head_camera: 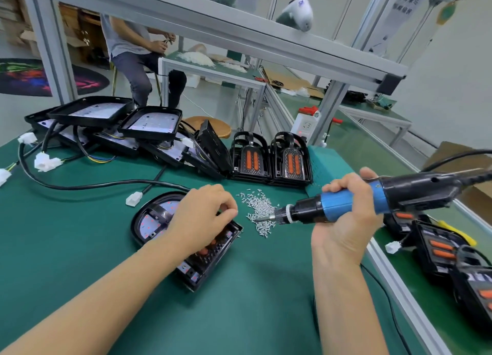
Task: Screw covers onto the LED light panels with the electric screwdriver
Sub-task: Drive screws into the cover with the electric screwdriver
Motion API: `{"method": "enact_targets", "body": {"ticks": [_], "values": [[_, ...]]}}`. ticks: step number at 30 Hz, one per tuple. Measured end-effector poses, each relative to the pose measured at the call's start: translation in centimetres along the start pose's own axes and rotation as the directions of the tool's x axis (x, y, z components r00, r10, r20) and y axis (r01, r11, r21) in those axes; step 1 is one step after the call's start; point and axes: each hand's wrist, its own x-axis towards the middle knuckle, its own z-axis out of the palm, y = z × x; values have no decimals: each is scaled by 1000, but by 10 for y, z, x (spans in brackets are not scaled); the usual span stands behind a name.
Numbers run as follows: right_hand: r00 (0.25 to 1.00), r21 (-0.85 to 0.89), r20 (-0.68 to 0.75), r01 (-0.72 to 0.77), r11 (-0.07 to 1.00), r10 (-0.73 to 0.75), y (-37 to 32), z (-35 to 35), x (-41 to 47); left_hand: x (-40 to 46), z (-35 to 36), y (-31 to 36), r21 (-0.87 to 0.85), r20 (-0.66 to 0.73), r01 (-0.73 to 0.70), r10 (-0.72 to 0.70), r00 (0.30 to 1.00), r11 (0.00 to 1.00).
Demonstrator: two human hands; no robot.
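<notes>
Green bench mat (239, 301) in view, seen from the head camera. Right hand (346, 216) is wrapped firmly around the blue grip of the electric screwdriver (354, 203), which is held nearly level above the mat, bit end pointing left; its black rear body and cable run off toward the right edge. Bit tip sits at the right margin of a loose pile of small silver screws (259, 211) lying on the mat; contact between tip and a screw is too fine to resolve. Left hand (202, 216) rests palm-down on the LED light panel (159, 221) being worked, fingers curled with thumb and fingertips pinched together near the panel's upper right corner; possibly pinching a screw, but nothing can be made out between them. This panel lies flat near mat centre, rounded end to the left, with the black cover (213, 251) across its right portion, partly hidden by the hand and forearm. Behind, upper left, a stack of open black panel housings (106, 120) with trailing cables and white connectors. Two covered panels with orange inserts (271, 157) stand upright at centre back. More such units (439, 245) lie at lower right. Another person sits at a far bench (138, 54).
</notes>
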Motion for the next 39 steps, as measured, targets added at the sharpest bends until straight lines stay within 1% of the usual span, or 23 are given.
{"method": "enact_targets", "body": {"ticks": [3,5,8,10,15,19,23,26,28,30,32,34,36,38,39], "values": [[999,11,-34,1,1000,0,-5,-10,4,27,10,12,105,143,29,-44,989,994],[999,11,-47,-4,1000,5,-6,-17,6,45,20,17,201,243,35,-85,966,979],[999,14,-47,-11,1000,11,-7,-25,9,67,34,19,297,409,73,-195,892,952],[998,14,-60,-2,1000,3,-6,-29,12,76,43,19,359,486,67,-248,838,931],[998,-42,-68,-2,999,-1,0,-34,21,82,55,17,456,558,12,-296,775,890],[998,-124,-65,-4,992,-4,8,-37,20,84,57,19,516,566,-33,-312,763,856],[999,-140,-51,-20,990,13,14,-37,17,86,59,23,563,584,-121,-290,758,818],[999,-149,-52,-21,989,13,15,-35,16,86,58,23,555,608,-140,-285,741,820],[998,-130,-65,-27,991,19,13,-33,16,85,54,20,512,632,-131,-269,727,849],[996,-88,-80,-37,995,30,10,-32,18,84,48,19,419,643,-99,-218,734,903],[996,-28,-75,-46,999,44,3,-29,18,81,36,18,280,623,-56,-137,770,958],[996,56,-56,-66,996,69,-5,-26,17,71,22,16,107,562,21,-77,824,994],[995,133,-36,-84,988,90,-13,-19,15,55,7,14,-93,479,99,-42,877,991],[995,181,-20,-95,979,100,-20,-11,12,34,-2,12,-258,384,129,-21,923,958],[995,195,-12,-99,976,103,-22,-6,10,24,-5,11,-324,340,149,-32,940,934]]}}
